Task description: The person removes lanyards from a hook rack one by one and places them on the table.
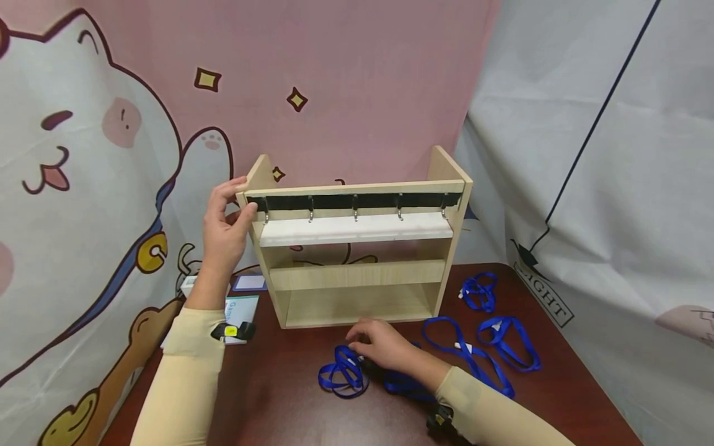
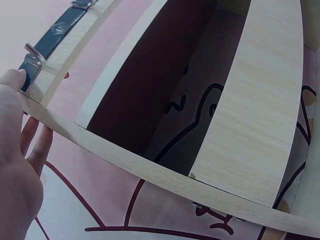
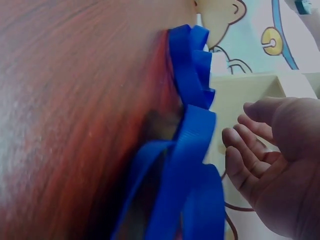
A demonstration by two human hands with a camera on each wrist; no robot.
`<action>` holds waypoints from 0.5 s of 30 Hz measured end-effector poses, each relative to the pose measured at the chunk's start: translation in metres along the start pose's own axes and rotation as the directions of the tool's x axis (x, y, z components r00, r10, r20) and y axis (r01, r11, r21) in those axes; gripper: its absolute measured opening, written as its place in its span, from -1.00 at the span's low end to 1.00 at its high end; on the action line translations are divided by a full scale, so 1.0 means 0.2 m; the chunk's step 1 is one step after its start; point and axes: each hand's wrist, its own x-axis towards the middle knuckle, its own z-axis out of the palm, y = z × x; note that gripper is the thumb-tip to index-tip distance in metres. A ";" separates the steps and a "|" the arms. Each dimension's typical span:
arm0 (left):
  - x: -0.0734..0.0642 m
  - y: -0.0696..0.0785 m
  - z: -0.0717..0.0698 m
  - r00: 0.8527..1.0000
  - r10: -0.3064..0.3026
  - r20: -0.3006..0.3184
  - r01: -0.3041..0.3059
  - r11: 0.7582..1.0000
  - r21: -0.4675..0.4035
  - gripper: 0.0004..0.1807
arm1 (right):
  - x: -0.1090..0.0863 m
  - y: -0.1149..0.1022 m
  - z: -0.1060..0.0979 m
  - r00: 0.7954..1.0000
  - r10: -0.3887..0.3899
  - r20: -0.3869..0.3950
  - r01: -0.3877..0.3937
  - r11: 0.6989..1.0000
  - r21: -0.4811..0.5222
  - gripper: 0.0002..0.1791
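A small wooden shelf [image 1: 357,275] stands on the table, with a row of metal hooks [image 1: 355,210] along a dark strip near its top. My left hand [image 1: 225,232] grips the shelf's upper left corner, thumb on the front of the strip and fingers round the side panel [image 2: 125,165]. Over the blue lanyards, my right hand [image 1: 385,345] hovers with fingers loosely bent and nothing between them [image 3: 272,160]. One coiled blue lanyard [image 1: 343,373] lies just left of it. Another blue lanyard [image 1: 407,385] lies partly hidden under the right wrist.
Farther right on the table are more blue lanyards: a looped lanyard [image 1: 474,356], a second lanyard [image 1: 515,347] and a bundled lanyard [image 1: 480,291]. Behind the left forearm lie a printed booklet [image 1: 241,310] and a blue-edged card [image 1: 250,283]. Printed cloth [image 1: 357,80] hangs behind the table.
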 end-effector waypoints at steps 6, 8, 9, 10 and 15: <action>0.00 0.11 -0.01 0.999 -0.015 0.043 0.014 1.000 0.018 -0.60 | -0.08 -0.01 -0.12 0.998 0.006 -0.062 -0.006 1.000 0.001 -0.88; 0.00 0.14 -0.03 0.997 -0.037 0.072 0.033 0.998 0.057 -0.57 | -0.13 -0.01 -0.18 0.996 0.030 -0.080 -0.028 0.999 0.029 -0.90; 0.00 0.12 -0.04 0.995 -0.053 0.087 0.045 0.995 0.094 -0.53 | -0.16 -0.01 -0.21 0.995 0.040 -0.092 -0.036 0.998 0.045 -0.90; -0.01 0.10 -0.06 0.992 -0.069 0.102 0.056 0.991 0.122 -0.47 | -0.19 0.00 -0.24 0.993 0.056 -0.102 -0.051 0.997 0.058 -0.90; -0.10 0.01 -0.15 0.980 -0.132 0.151 0.096 0.969 0.226 -0.20 | -0.35 0.08 -0.44 0.984 0.097 -0.148 -0.088 0.994 0.072 -0.90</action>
